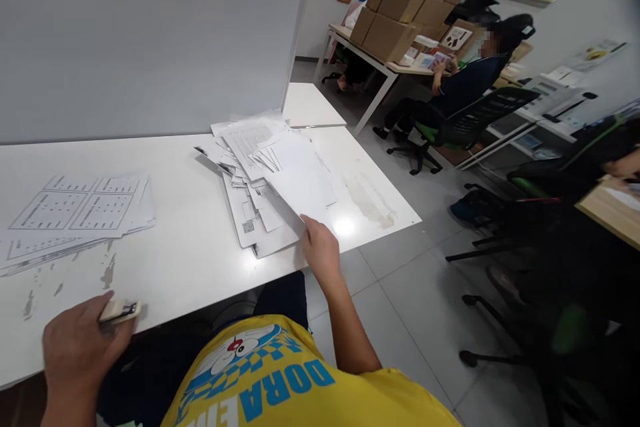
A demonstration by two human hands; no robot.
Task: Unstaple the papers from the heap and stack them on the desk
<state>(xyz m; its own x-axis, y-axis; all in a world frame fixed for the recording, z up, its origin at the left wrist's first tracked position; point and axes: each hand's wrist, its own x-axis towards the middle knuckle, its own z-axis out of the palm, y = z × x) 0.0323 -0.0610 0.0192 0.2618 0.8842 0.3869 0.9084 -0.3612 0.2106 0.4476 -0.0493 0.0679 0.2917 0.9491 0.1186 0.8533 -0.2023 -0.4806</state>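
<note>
My right hand [320, 248] reaches to the near edge of a messy heap of white papers [273, 177] on the white table [200, 247] and pinches the corner of a sheet there. My left hand [80, 350] rests at the table's front edge at the lower left, fingers closed around a small cream stapler [120, 310]. A neater stack of printed forms [75, 217] lies on the table to the left, apart from both hands.
A grey partition [150, 33] stands behind the table. To the right, a person in a dark top [465, 83] sits on an office chair at a desk piled with cardboard boxes [400, 17]. More black chairs [550, 267] crowd the tiled floor at right.
</note>
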